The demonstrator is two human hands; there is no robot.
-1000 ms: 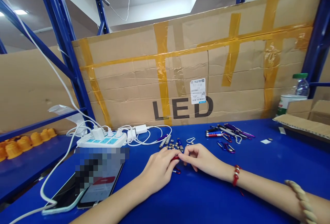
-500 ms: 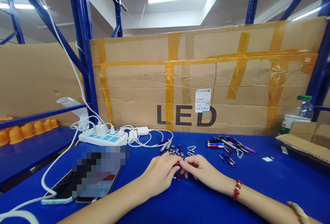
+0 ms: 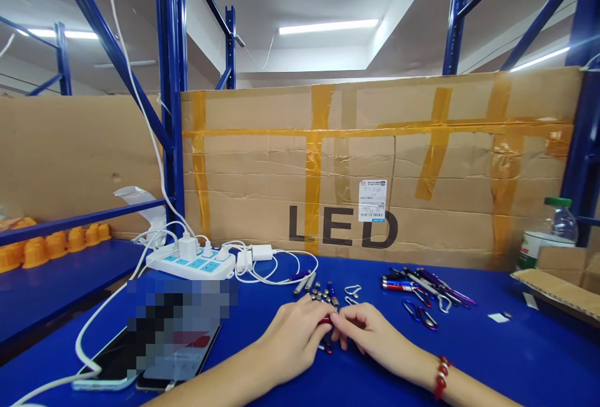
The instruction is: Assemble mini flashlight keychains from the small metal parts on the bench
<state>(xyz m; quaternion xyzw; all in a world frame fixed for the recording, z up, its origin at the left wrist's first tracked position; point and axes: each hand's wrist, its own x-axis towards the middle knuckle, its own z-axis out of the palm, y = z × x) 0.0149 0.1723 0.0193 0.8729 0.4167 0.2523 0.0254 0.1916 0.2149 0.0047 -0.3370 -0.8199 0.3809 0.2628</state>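
Note:
My left hand and my right hand meet at the middle of the blue table, fingertips pinched together on a small red pen-shaped torch. A red clip hangs below it, touching the table. Just beyond my fingers lie several loose small parts and silver tubes and two silver clips. My right wrist wears a red bead bracelet.
A pile of coloured pen torches and clips lies to the right. A white power strip with chargers and cables sits back left, two phones near left. A taped cardboard wall, a bottle and an open carton border the table.
The view has tilted upward, so the table and hands sit lower in the picture. Both hands stay pinched on the red torch at the same spot.

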